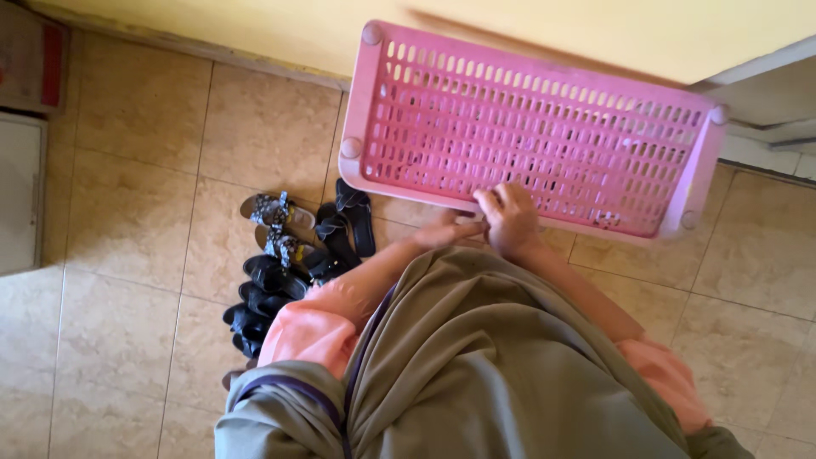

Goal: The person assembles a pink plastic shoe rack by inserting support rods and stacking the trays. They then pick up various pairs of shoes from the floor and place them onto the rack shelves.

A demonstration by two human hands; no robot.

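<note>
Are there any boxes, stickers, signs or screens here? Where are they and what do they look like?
No clear signs, stickers or screens show.
Possible box: top left corner, brownish with a red stripe, too cut off to be sure.
Pink rack: a slotted plastic shelf by the yellow wall, no label visible; both hands, left hand and right hand, rest at its near edge.

Dark sandals point(293, 255) on tan floor tiles point(136, 221)

The rack point(544, 136) stands on the floor point(127, 221) before me, against the wall point(510, 25). My hands, left point(446, 231) and right point(508, 218), meet at its near edge. Sandals point(293, 255) lie heaped on the floor to my left, beside the rack.
</note>
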